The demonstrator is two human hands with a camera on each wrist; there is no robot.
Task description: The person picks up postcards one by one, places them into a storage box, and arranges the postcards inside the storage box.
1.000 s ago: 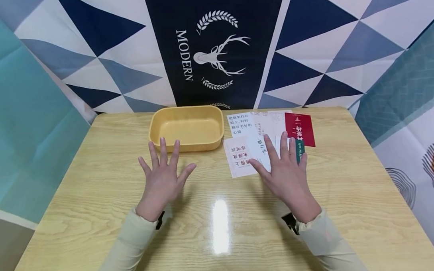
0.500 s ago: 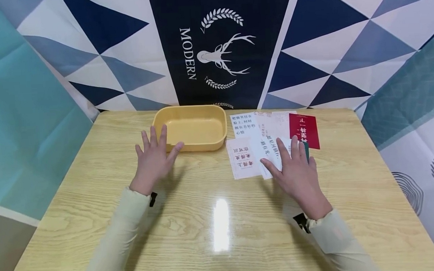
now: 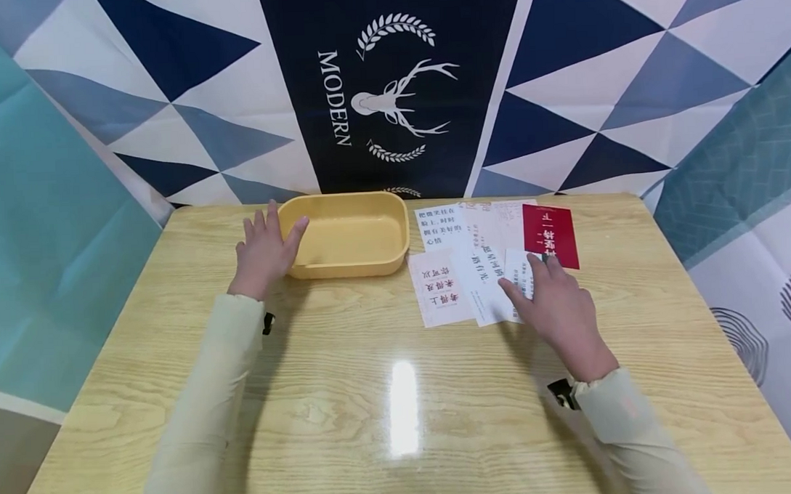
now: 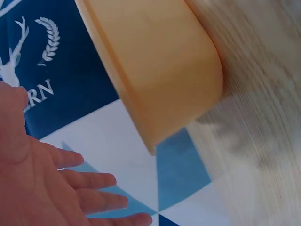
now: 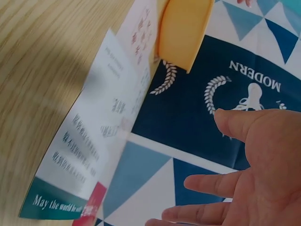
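A yellow rectangular basin [image 3: 347, 268] stands at the back of the table, and nothing shows inside it. My left hand [image 3: 263, 255] is at its left end with fingers spread, the thumb overlapping the rim in the head view. In the left wrist view the fingers [image 4: 96, 200] are straight and apart from the basin [image 4: 169, 70]. Several printed cards lie overlapping to the basin's right, among them a pink-white card [image 3: 440, 293] and a red card [image 3: 552, 230]. My right hand [image 3: 564, 317] hovers over a white card with a green end [image 5: 70, 157], fingers extended and holding nothing.
The wood-grain table [image 3: 336, 423] carries a bright light reflection near its middle. Behind it hangs a patterned backdrop [image 3: 389, 73] with a deer head and the word MODERN. Teal cloth [image 3: 55, 237] borders the left side, and a patterned panel borders the right.
My left hand has moved forward and left, from in front of the basin to its left end. My right hand has shifted right over the cards, uncovering more of them. Basin and cards look unmoved.
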